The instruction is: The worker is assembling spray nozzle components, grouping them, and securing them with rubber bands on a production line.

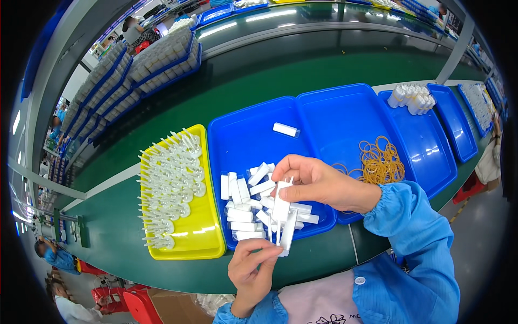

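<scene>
My right hand (324, 186) pinches a white rectangular piece (281, 202) between thumb and fingers, over the near end of a blue tray (253, 121). Just below and nearer to me, my left hand (254, 270) is closed, its fingertips on the lower end of a slim white part (278, 233). Beside that part a white channel-like piece (289, 232) hangs at a slant; which fingers bear it is hidden. Several white blocks in clear sleeves (240, 215) lie heaped in the tray under my hands. One single white block (286, 129) lies farther back.
Left stands a yellow tray (208, 240) of clear, stemmed plastic parts (172, 183). The blue tray to the right (337, 116) holds tan rubber bands (382, 162). Beyond it, another tray bears bundled white cylinders (411, 99). Stacked full trays (156, 70) stand at the far left, past a green belt (280, 73).
</scene>
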A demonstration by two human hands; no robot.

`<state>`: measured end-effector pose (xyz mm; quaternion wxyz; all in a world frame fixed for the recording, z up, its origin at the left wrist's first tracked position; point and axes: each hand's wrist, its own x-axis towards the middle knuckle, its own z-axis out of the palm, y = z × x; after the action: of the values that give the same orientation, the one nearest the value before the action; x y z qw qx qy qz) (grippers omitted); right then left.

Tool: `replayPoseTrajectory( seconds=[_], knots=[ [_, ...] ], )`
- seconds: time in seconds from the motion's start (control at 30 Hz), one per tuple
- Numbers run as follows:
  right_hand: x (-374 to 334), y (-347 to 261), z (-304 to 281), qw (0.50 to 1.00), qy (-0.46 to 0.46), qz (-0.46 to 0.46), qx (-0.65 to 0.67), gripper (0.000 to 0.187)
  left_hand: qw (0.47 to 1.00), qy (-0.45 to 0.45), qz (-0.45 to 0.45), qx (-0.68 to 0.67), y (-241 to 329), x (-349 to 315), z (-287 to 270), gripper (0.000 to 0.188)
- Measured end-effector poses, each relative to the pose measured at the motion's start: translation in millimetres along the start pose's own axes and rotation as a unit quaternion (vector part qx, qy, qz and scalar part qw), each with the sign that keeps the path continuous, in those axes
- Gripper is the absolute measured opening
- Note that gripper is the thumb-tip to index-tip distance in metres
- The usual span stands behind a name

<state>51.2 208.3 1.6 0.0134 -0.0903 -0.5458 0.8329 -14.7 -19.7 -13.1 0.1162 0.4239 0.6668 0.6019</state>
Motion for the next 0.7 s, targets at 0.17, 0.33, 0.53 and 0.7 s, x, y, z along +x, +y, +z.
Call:
replayPoseTrajectory(
  seconds=[0.17,0.33,0.53,0.7],
  knots=[
    [-11.6,5.7,18.8,0.993,-0.048,-0.023,-0.107,0.030,0.999,0.047,0.005,0.002,-3.4,-1.8,3.4,0.020],
    [-21.8,11.6,33.7,0.997,0.004,-0.056,-0.062,0.030,0.988,0.098,-0.087,-0.083,-6.4,-5.3,8.7,0.023],
    [43.5,-4.4,-38.8,0.727,0.136,-0.282,-0.611,0.033,0.976,0.058,-0.148,-0.152,-19.7,-3.6,0.0,0.021],
    [78.2,21.5,-82.1,0.465,0.217,-0.165,-0.843,0.026,0.984,0.058,-0.125,-0.110,-19.5,1.1,-5.2,0.018]
  ],
)
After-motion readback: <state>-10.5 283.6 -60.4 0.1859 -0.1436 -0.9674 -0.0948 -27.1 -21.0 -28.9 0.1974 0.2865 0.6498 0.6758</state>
